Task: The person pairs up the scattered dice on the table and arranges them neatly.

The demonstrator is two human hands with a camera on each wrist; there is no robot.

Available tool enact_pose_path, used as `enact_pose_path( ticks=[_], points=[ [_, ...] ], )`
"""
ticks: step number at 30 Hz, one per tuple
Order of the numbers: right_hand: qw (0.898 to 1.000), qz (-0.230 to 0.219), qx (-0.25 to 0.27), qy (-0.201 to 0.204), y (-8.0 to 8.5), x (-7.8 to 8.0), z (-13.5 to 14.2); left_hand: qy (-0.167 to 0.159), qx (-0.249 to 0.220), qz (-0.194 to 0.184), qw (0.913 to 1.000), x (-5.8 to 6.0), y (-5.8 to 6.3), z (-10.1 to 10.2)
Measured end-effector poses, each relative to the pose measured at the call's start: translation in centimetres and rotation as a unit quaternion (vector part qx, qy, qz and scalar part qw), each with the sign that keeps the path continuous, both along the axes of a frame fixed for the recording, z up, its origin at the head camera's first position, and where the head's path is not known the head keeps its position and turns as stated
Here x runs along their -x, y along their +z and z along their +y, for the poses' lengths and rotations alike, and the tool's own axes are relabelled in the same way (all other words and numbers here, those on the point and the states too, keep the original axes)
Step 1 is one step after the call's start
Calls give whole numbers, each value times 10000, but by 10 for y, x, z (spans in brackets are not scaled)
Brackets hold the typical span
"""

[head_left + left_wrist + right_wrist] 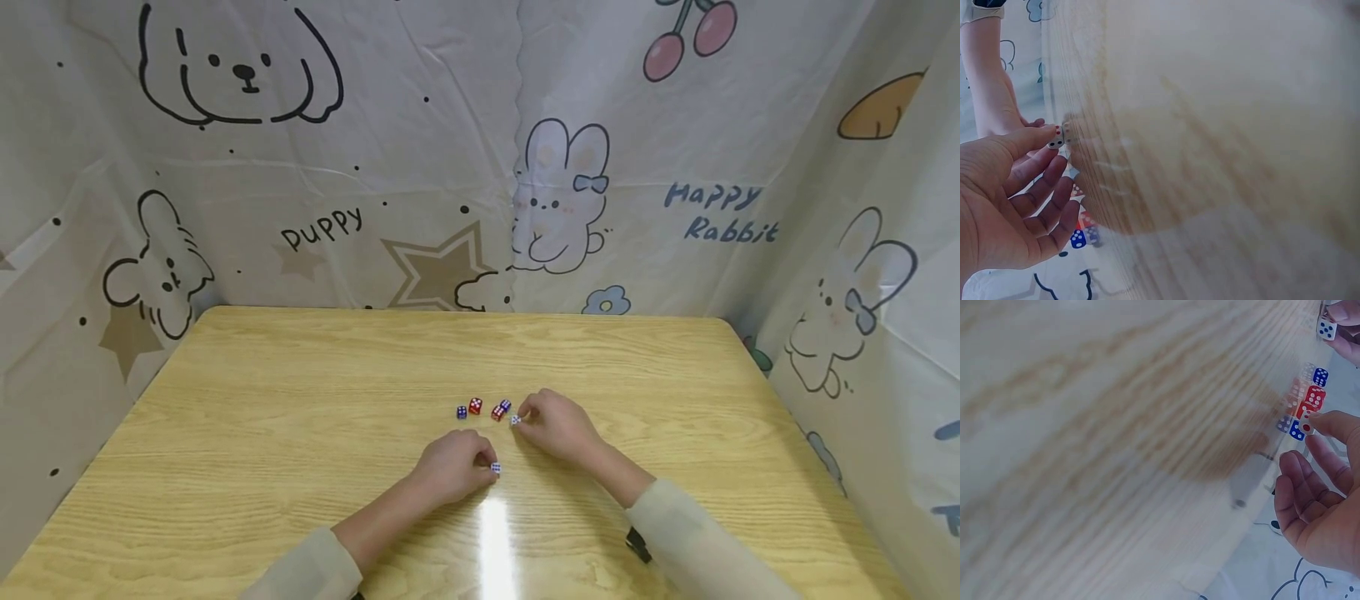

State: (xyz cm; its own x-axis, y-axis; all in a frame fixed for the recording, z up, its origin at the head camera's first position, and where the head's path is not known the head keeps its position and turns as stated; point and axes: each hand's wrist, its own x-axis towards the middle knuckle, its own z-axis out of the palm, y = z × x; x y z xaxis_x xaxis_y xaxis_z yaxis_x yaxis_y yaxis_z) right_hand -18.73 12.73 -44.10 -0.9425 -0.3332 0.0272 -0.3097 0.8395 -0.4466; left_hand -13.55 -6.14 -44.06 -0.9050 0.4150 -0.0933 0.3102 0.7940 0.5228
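Observation:
Between its thumb and index finger my left hand (454, 468) pinches a white die (496, 468) at the tabletop. My right hand (558, 423) pinches another white die (515, 421), farther back and to the right. Just left of that one, a red die (497, 413) and a blue die (506, 406) lie close together. A second red die (476, 406) and a second blue die (461, 412) sit a little farther left. In the right wrist view, the right hand's white die (1306, 423) partly covers a red die behind it.
The dice are on a light wood-grain table (300, 375). Cloth with printed cartoon animals (442, 150) hangs behind it and along both sides. A bright reflection lies on the tabletop near the front, between the forearms.

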Motion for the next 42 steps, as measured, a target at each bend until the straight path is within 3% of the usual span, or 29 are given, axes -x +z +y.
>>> enact_pose_path(
  ticks=[20, 30, 42],
  points=[
    [9999, -140, 78, 2, -1, -16, 4, 23, 75, 30, 10000, 0, -2, 0],
    [9994, 78, 144, 310, 0, -24, 3, 17, 55, 78, 10000, 0, -2, 0],
    [9991, -103, 216, 362, 4, -34, 3, -13, 117, 132, 9998, 1, -2, 0]
  ],
)
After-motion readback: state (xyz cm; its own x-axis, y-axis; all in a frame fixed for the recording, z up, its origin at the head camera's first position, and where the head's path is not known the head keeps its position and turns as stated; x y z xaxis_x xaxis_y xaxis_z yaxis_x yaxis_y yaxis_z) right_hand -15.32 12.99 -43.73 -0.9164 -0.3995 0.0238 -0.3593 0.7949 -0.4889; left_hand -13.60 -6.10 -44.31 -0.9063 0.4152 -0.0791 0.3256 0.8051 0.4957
